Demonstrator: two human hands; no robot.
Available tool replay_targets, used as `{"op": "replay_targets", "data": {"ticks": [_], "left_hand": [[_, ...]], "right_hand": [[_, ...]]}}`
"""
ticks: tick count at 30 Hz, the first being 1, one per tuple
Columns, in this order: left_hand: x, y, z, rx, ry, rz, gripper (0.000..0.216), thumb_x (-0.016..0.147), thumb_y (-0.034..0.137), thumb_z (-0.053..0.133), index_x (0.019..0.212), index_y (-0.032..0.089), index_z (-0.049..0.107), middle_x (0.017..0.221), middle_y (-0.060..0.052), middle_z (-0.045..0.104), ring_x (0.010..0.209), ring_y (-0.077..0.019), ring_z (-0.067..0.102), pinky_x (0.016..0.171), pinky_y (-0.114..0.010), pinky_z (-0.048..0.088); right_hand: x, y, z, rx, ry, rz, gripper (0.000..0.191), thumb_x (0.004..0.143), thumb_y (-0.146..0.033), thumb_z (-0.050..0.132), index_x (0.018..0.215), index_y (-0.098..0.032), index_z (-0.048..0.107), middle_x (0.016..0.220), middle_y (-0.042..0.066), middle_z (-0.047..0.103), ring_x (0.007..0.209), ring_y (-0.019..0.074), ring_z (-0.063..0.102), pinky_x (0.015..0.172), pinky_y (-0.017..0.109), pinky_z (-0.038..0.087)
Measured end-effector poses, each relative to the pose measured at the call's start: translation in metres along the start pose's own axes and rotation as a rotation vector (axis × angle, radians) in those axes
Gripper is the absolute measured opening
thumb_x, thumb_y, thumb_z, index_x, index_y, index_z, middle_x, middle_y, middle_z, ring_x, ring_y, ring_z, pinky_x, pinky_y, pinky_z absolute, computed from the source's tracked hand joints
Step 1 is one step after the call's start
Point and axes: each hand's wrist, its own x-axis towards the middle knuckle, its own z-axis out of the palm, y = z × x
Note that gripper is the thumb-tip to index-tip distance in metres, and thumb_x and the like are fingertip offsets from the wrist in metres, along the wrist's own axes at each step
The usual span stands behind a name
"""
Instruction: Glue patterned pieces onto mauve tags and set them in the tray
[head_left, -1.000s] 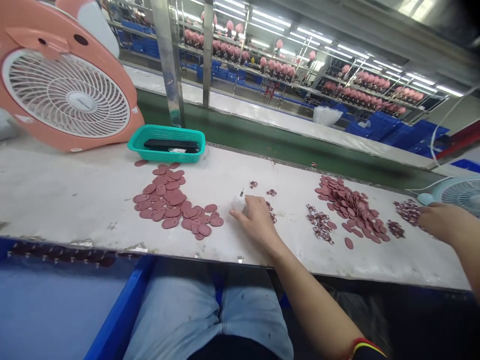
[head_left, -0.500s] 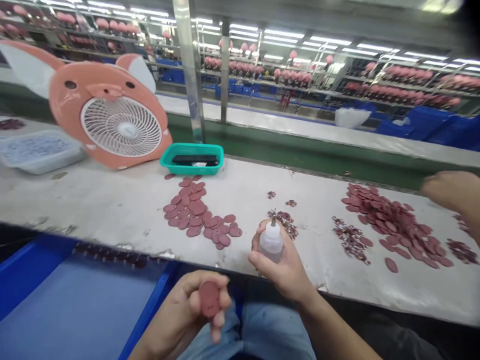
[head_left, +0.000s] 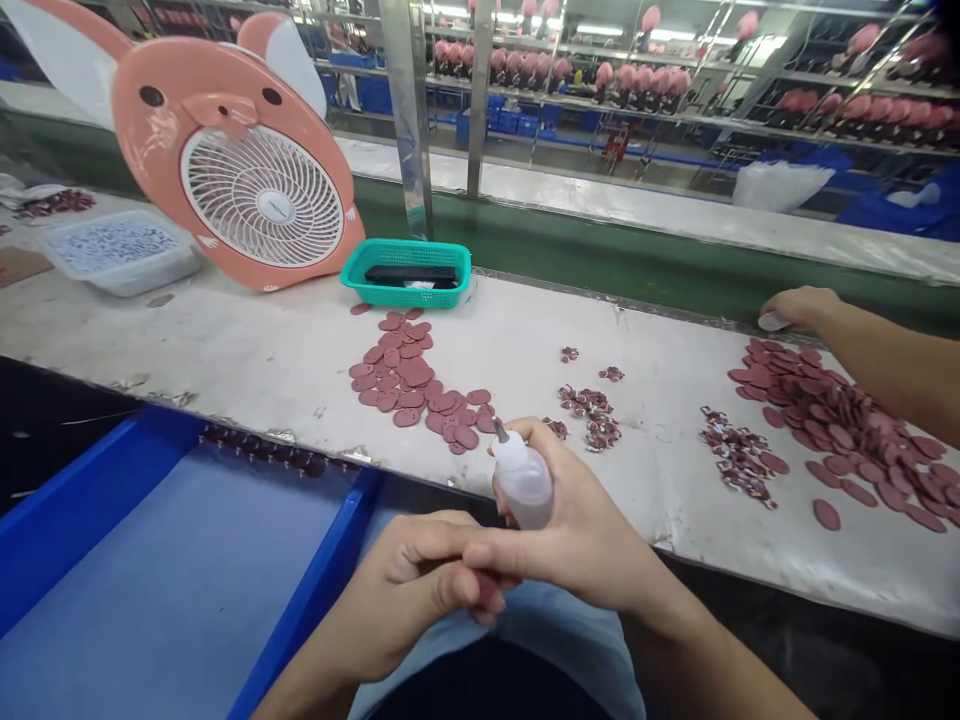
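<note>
My right hand (head_left: 589, 535) is wrapped round a small translucent squeeze bottle (head_left: 527, 487) with a white cap and a thin metal nozzle, tilted up to the left. Its thumb reaches over to my left hand (head_left: 409, 590). Between the left fingers is a dark red oval disc (head_left: 487, 584), now mostly covered by fingers and thumb. Both hands meet above my lap at the table's front edge. Beyond them lie a spread of similar red discs (head_left: 412, 372) and a small cluster of shiny red-and-metal pieces (head_left: 589, 402).
A pink pig-shaped fan (head_left: 240, 150) stands at the left beside a white tub (head_left: 120, 255) and a green basket (head_left: 405, 293). A blue bin (head_left: 187, 570) sits below the table edge. Another person's hand (head_left: 802, 308) holds something whitish near a large disc pile (head_left: 847, 430).
My hands have come together, and the disc is now largely covered. The bottle has gone from upright to tilted left. The other person's hand has moved left. The camera view has shifted downward.
</note>
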Motion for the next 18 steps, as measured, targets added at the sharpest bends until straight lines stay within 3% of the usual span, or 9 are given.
{"op": "replay_targets", "data": {"ticks": [3,6,9,12,15,18], "left_hand": [[-0.001,-0.003,0.000,0.008,0.000,0.000,0.034,0.078,0.052,0.074,0.079,0.019,0.083,0.076,-0.008,0.071,0.066,-0.0185,0.065,0.062,-0.027,0.055],[-0.002,-0.013,-0.001,-0.179,-0.024,-0.055,0.028,0.078,0.046,0.077,0.094,0.024,0.082,0.082,-0.006,0.074,0.065,-0.0152,0.067,0.060,-0.024,0.056],[-0.004,-0.021,-0.002,-0.347,-0.015,-0.052,0.028,0.079,0.041,0.078,0.102,0.026,0.081,0.089,-0.006,0.078,0.071,-0.0159,0.071,0.059,-0.022,0.059],[-0.004,-0.022,-0.002,-0.415,0.000,-0.037,0.026,0.078,0.039,0.080,0.100,0.025,0.081,0.090,-0.007,0.080,0.074,-0.0166,0.073,0.059,-0.021,0.060],[-0.003,-0.017,0.000,-0.465,0.110,-0.030,0.028,0.073,0.039,0.083,0.097,0.024,0.081,0.089,-0.006,0.081,0.073,-0.0167,0.073,0.054,-0.018,0.059],[-0.002,-0.012,0.005,-0.533,0.261,-0.042,0.032,0.067,0.041,0.087,0.093,0.023,0.081,0.086,-0.006,0.081,0.070,-0.0161,0.073,0.049,-0.017,0.058]], "right_hand": [[0.003,0.001,-0.006,0.004,0.000,0.037,0.050,0.071,-0.027,0.083,0.104,-0.025,0.046,0.073,-0.007,0.053,0.060,0.0089,0.050,0.052,0.020,0.042],[0.000,0.006,-0.015,0.001,0.053,0.034,0.057,0.075,-0.031,0.081,0.113,-0.028,0.039,0.076,-0.007,0.053,0.064,0.0093,0.050,0.057,0.020,0.043],[-0.009,0.016,-0.027,0.053,0.129,-0.016,0.045,0.089,-0.041,0.066,0.116,-0.032,0.032,0.083,-0.005,0.056,0.069,0.0104,0.051,0.062,0.022,0.043],[-0.021,0.027,-0.037,0.077,0.202,-0.037,0.035,0.091,-0.039,0.059,0.116,-0.033,0.035,0.089,-0.003,0.060,0.076,0.0126,0.054,0.068,0.023,0.046],[-0.033,0.037,-0.042,0.042,0.312,-0.097,0.036,0.089,-0.035,0.064,0.119,-0.033,0.045,0.087,-0.001,0.063,0.068,0.0125,0.054,0.059,0.022,0.047],[-0.046,0.042,-0.040,0.018,0.460,-0.188,0.036,0.092,-0.035,0.063,0.126,-0.030,0.055,0.068,-0.003,0.058,0.049,0.0112,0.049,0.043,0.021,0.042]]}}
